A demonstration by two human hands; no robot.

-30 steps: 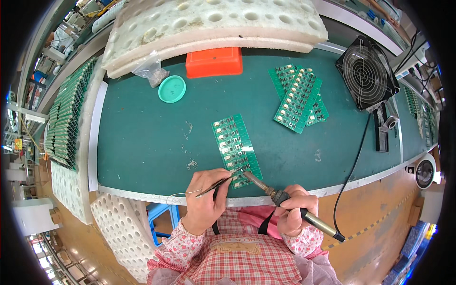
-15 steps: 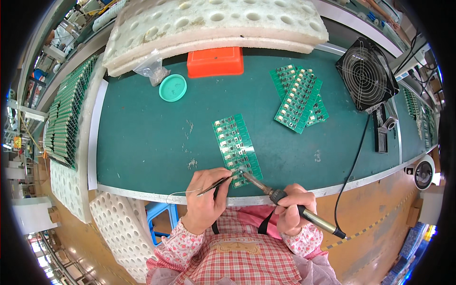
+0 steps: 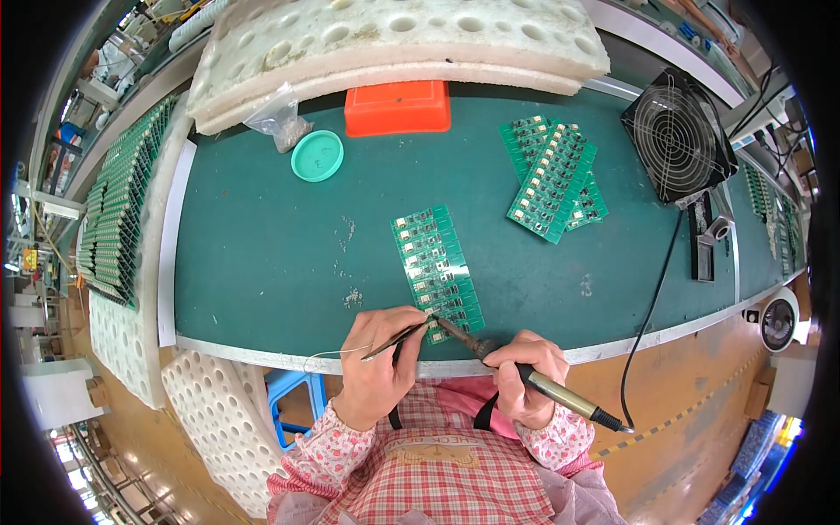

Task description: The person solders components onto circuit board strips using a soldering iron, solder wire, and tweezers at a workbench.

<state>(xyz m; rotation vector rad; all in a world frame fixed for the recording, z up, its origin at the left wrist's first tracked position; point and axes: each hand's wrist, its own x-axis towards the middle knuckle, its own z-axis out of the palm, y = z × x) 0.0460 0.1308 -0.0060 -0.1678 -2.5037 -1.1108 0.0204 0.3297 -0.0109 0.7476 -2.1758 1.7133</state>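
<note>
My left hand (image 3: pixel 372 372) is closed on dark tweezers (image 3: pixel 394 342), their tips over the near end of a green circuit board panel (image 3: pixel 451 271). A thin pale wire, likely solder (image 3: pixel 328 353), trails leftward from the same hand. My right hand (image 3: pixel 528 378) grips a soldering iron (image 3: pixel 564 395) by its handle, slanting down to the left. The iron's tip meets the panel's near end close beside the tweezer tips; whether they touch is too small to tell. Rows of small white and black parts cover the panel, which lies flat on the green mat.
Stacked circuit panels (image 3: pixel 551 188) lie at the right, beside a black fan (image 3: pixel 672 136) and an iron stand (image 3: pixel 703 245). At the back are a red bin (image 3: pixel 397 109), a green lid (image 3: pixel 317 157), a plastic bag (image 3: pixel 284 122) and foam (image 3: pixel 402 57). More boards (image 3: pixel 127 206) stand left.
My right hand and the soldering iron have shifted left, bringing the tip closer to the tweezers. My left hand stays almost in place.
</note>
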